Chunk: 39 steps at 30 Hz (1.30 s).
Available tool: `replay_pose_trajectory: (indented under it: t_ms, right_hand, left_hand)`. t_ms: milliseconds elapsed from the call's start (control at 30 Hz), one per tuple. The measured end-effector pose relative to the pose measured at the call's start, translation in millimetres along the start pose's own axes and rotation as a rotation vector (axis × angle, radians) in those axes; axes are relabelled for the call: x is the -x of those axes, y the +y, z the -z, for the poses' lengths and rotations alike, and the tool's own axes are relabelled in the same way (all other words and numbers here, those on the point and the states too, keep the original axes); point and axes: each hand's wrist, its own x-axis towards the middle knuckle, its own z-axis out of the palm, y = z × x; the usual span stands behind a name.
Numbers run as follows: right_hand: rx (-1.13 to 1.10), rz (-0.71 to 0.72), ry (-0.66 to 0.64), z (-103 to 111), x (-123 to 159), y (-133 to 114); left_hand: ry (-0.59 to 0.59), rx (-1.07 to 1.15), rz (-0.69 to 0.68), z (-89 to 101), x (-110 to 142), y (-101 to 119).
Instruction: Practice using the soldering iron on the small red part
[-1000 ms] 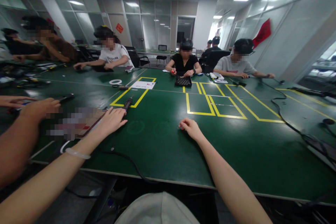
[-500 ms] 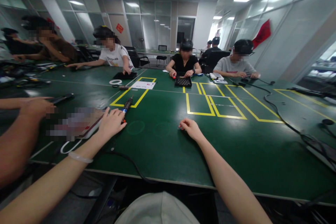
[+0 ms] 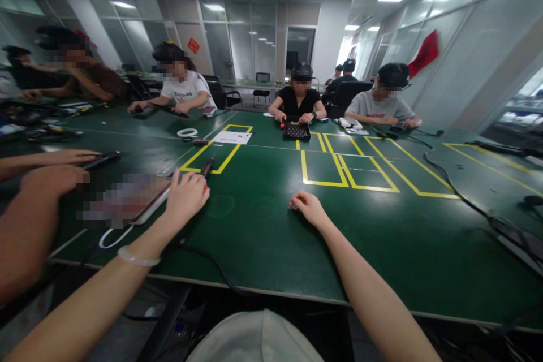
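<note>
My left hand lies over the handle of a dark electric screwdriver, its fingers curled round it. The tool's narrow tip points away from me, and a bit of orange shows beside my fingers. Most of the handle is hidden under the hand. My right hand rests on the green table with its fingers closed in a pinch. Something tiny seems to show at those fingertips, too small to name.
Left of my left hand lies a blurred flat item with a white loop. A neighbour's hands are close by, near a dark long object. Yellow tape outlines mark the table. Across it, a person holds a black tray.
My left hand has moved slightly right and closed over the screwdriver. My right hand stays put. Across the table, the person in white has lifted the dark flat object.
</note>
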Motion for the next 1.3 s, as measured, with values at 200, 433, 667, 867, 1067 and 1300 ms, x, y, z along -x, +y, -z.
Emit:
replay_pose_trajectory:
  t_ms: [200, 433, 667, 867, 1067, 1300]
  right_hand:
    - [-0.008, -0.006, 0.0, -0.6, 0.5, -2.9]
    - [-0.056, 0.0, -0.034, -1.7, -0.9, -4.6]
    - [-0.179, -0.033, -0.103, -4.3, -1.5, -2.0]
    - [-0.236, -0.013, -0.109, -6.5, 1.4, -5.9]
    - [-0.236, 0.005, -0.139, -6.0, 1.3, -8.3]
    - [-0.338, -0.01, -0.097, -2.4, 0.7, -10.6]
  left_hand:
    - [-0.322, 0.455, 0.094, 11.4, -14.2, 65.3]
    - [-0.458, 1.07, -0.067, -7.6, -26.7, 152.7]
    - [-0.285, 1.055, -0.195, -28.1, -17.5, 185.2]
    - [-0.306, 0.926, -0.182, -28.0, -11.9, 181.9]
    - [-0.269, 0.939, -0.211, -27.1, -13.6, 182.5]
    - [-0.322, 1.214, -0.077, -42.5, -15.8, 175.9]
